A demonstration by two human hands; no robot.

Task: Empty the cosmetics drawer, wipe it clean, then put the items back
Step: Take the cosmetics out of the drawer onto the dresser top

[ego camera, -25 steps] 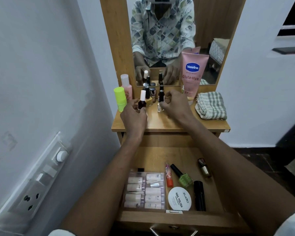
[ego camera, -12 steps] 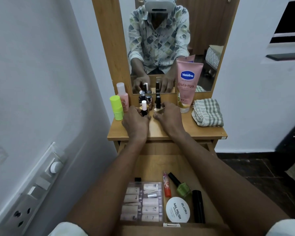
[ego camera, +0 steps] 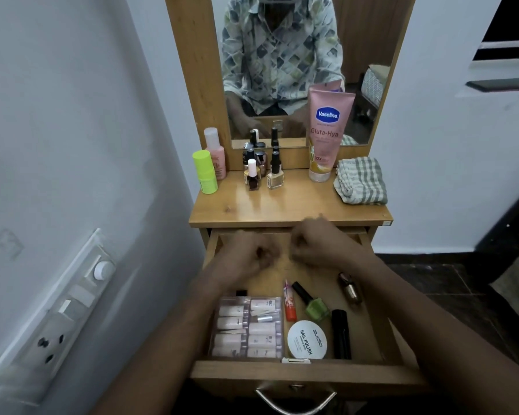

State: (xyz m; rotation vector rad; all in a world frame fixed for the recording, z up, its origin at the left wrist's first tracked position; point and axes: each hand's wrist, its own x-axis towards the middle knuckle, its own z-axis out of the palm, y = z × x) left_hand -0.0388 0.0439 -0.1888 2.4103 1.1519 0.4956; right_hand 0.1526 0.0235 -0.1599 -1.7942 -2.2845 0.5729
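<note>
Emptying the open wooden cosmetics drawer (ego camera: 372, 376), you are hovering your left hand (ego camera: 252, 256) and right hand (ego camera: 315, 244), fingers curled, contents unreadable through blur, over its bare rear; clear case of pale bottles (ego camera: 246, 327), green polish bottle (ego camera: 315, 307), white round tin (ego camera: 306, 339) are seemingly awaiting lifting onto the wooden tabletop (ego camera: 282, 208).

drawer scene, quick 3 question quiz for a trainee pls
1. True or false: the green polish lies in the open drawer.
2. What sits at the right end of the tabletop? A. folded cloth B. hairbrush C. glass jar
3. Fill in: the pink tube stands cap down in front of the ___.

Key: 1 true; 2 A; 3 mirror
</note>
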